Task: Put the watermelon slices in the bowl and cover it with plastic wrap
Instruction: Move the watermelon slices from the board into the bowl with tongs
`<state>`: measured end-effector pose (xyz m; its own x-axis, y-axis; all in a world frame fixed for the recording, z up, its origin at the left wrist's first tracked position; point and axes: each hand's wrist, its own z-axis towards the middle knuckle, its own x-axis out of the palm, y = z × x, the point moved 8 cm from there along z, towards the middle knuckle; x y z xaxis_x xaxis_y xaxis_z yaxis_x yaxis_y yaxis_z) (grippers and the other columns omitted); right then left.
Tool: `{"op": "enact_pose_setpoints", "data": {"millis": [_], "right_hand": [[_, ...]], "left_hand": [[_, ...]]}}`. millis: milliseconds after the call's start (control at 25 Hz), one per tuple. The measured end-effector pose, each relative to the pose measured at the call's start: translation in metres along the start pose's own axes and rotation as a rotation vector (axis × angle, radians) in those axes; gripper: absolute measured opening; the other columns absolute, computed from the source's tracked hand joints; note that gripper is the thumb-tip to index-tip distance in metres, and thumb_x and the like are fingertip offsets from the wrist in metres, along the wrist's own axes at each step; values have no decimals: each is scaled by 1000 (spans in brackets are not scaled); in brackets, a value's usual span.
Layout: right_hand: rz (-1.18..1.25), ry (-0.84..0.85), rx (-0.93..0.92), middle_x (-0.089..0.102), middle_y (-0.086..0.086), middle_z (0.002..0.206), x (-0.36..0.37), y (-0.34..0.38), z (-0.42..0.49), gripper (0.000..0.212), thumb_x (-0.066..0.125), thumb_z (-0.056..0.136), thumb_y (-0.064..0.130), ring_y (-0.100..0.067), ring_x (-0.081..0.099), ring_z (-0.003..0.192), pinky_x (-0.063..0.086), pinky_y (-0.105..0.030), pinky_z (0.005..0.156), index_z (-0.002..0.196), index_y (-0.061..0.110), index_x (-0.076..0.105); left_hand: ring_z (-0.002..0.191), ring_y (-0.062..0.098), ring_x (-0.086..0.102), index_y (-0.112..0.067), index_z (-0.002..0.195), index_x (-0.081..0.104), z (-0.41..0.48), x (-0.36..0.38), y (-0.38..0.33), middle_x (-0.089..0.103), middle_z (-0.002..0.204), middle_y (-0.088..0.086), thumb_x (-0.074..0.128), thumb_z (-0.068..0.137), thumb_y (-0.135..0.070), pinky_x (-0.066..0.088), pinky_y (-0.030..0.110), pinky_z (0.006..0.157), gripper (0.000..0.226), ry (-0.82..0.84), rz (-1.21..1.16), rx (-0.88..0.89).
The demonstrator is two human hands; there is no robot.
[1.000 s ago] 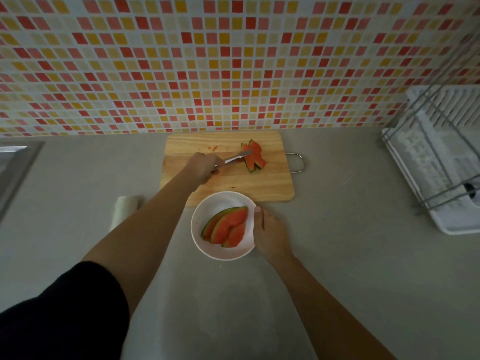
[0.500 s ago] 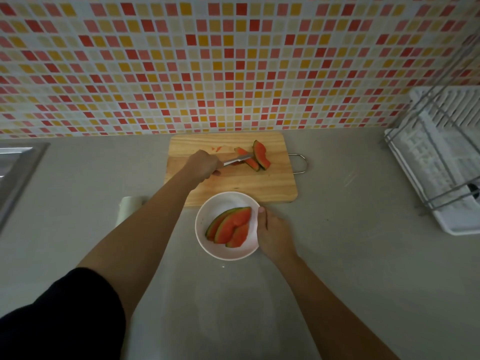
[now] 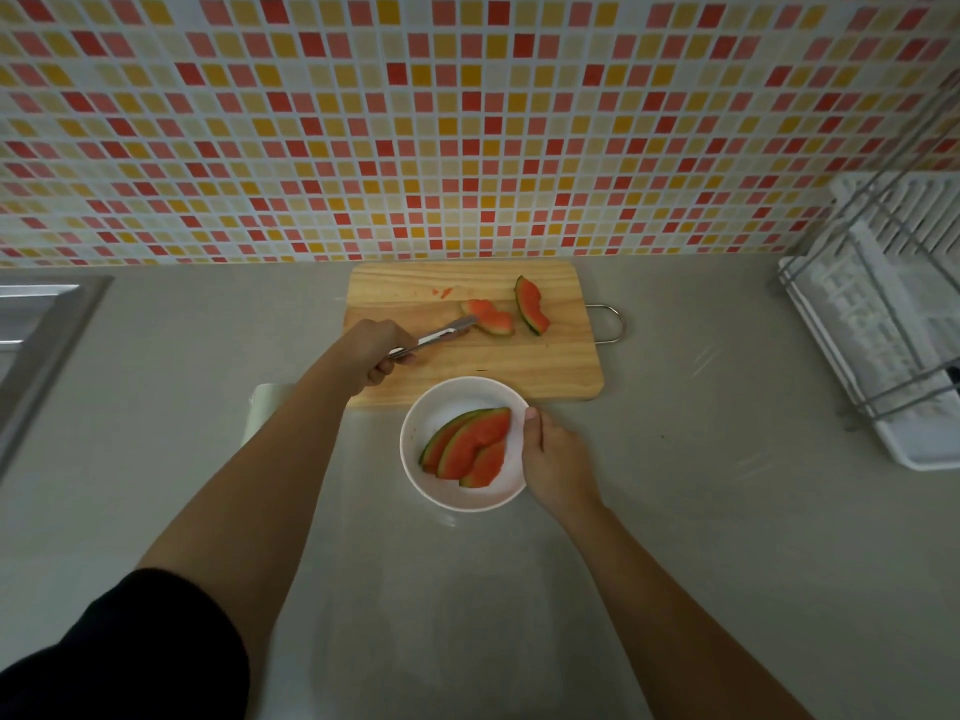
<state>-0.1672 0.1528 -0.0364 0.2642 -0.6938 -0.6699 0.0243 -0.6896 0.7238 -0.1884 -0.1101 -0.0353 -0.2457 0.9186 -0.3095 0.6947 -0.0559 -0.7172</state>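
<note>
A white bowl (image 3: 431,407) stands on the counter in front of the wooden cutting board (image 3: 467,366), with three watermelon slices (image 3: 470,446) lying in it. My right hand (image 3: 553,459) grips the bowl's right rim, thumb on the edge. My left hand (image 3: 376,348) holds metal tongs (image 3: 436,337) whose tips pinch one watermelon slice (image 3: 491,319) on the board. A second slice (image 3: 532,311) lies just to its right, apart from the tongs. A roll of plastic wrap (image 3: 265,413) shows partly behind my left forearm.
A white dish rack (image 3: 883,324) with wire rails occupies the right side. The edge of a steel sink (image 3: 41,345) is at the far left. The tiled wall (image 3: 467,122) rises right behind the board. A metal handle (image 3: 610,322) sticks out of the board's right end.
The two slices on the board, first standing together, have come apart; the tongs have drawn one slice to the left while the other stays at the right. My right hand kept hold of the bowl.
</note>
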Motion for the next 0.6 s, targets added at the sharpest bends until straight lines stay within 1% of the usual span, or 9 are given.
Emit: {"op": "enact_pose_setpoints", "data": {"millis": [80, 120, 240, 360, 440, 520, 600], "right_hand": [[-11, 8, 15, 56, 1, 71, 1, -2, 1, 41, 24, 99, 38, -19, 53, 70, 36, -29, 65, 80, 18, 54], [-19, 10, 17, 55, 2, 70, 1, -2, 1, 41, 24, 99, 38, -19, 53, 69, 36, -28, 64, 79, 19, 54], [-27, 3, 5, 60, -2, 74, 1, -1, 1, 44, 24, 99, 37, -20, 54, 71, 37, -29, 65, 84, 14, 59], [-39, -1, 1, 55, 1, 67, 0, 0, 1, 41, 25, 99, 37, -19, 53, 67, 35, -27, 63, 76, 18, 53], [-43, -4, -3, 53, 3, 63, 0, 0, 1, 40, 25, 99, 36, -21, 55, 66, 35, -27, 62, 72, 19, 50], [-44, -6, -9, 54, 1, 64, 0, 1, 1, 41, 25, 99, 36, -23, 57, 67, 36, -28, 61, 73, 18, 50], [-47, -7, -8, 57, -1, 66, 0, 1, 1, 41, 25, 99, 36, -21, 56, 66, 36, -28, 61, 75, 17, 53]], "left_hand": [[38, 9, 30, -5, 76, 63, 1, -4, 6, 62, 72, 9, 57, 82, -13, 20, 14, 36, 12, -4, -10, 1], [37, 8, 30, -4, 78, 63, 1, -5, 7, 62, 71, 8, 57, 83, -14, 20, 13, 36, 12, -1, -27, 2], [42, 11, 31, -4, 80, 63, 3, -4, 3, 63, 74, 9, 58, 83, -16, 21, 16, 37, 14, -36, -32, 22], [47, 15, 30, -3, 73, 62, 7, 6, -9, 58, 81, 15, 59, 82, -17, 21, 22, 43, 17, -33, -24, 53], [48, 15, 30, -3, 71, 63, 9, 15, -14, 54, 83, 15, 58, 83, -17, 21, 23, 44, 19, -14, -27, 55], [49, 14, 31, -4, 70, 63, 11, 20, -18, 54, 82, 13, 57, 83, -18, 22, 23, 43, 19, -12, -21, 49], [48, 15, 31, -4, 72, 63, 13, 23, -22, 52, 77, 11, 58, 80, -16, 23, 24, 43, 16, -29, 3, 54]]}}
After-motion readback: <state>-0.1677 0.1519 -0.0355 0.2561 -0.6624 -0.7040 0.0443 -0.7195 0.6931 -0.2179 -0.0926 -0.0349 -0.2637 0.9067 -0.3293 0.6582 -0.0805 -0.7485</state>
